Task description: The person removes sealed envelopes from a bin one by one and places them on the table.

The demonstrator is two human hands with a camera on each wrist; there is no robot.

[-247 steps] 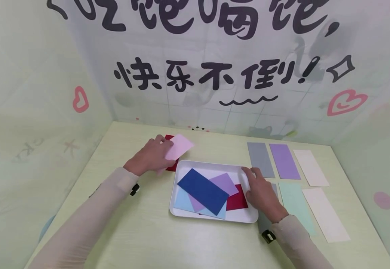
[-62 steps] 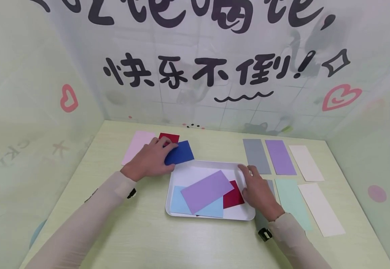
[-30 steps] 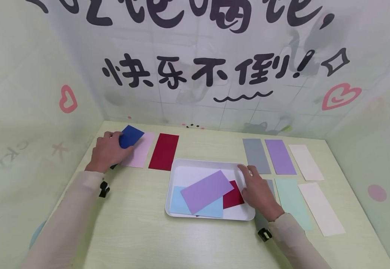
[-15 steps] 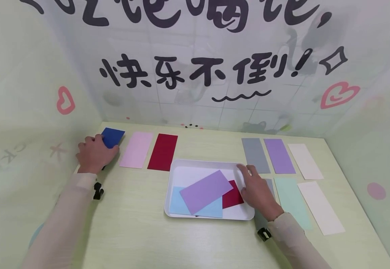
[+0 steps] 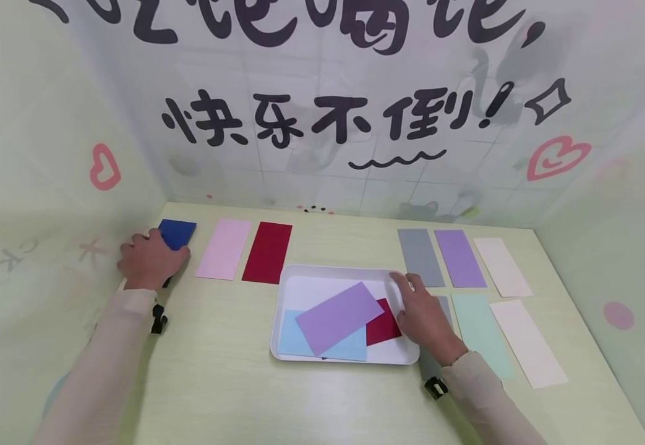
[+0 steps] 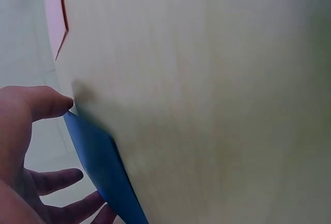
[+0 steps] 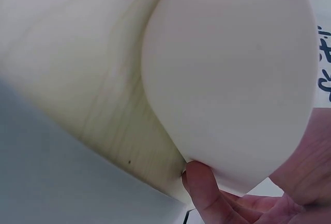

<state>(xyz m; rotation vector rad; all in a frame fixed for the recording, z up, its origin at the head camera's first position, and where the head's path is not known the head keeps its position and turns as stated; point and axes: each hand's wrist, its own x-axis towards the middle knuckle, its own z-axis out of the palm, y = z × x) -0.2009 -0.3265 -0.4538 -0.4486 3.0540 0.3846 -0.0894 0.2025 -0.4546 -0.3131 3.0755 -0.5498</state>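
At the table's far left corner my left hand point(image 5: 152, 259) holds a dark blue rectangular card point(image 5: 177, 233), flat and close over the tabletop. The left wrist view shows the thumb at one edge of this blue card point(image 6: 103, 167) and the fingers at the opposite edge. My right hand point(image 5: 425, 318) grips the right rim of a white tray point(image 5: 311, 287); up close, fingertips press at the rim of the tray point(image 7: 227, 79). Inside lie a purple card point(image 5: 339, 318), a light blue card point(image 5: 350, 351) and a red card point(image 5: 386, 324), overlapping. The hand covers the blue card's near end.
Right of the blue card, a pink card point(image 5: 224, 248) and a dark red card point(image 5: 268, 252) lie in a row. Beyond the tray are grey point(image 5: 421, 258), purple point(image 5: 460, 258), mint point(image 5: 482, 334) and pale pink cards point(image 5: 503, 267). Printed curtains enclose the table.
My left hand set the pink card down beside the red one, then took the blue card from the tray and carried it left, lowering it left of the pink. My right hand stayed at the tray.
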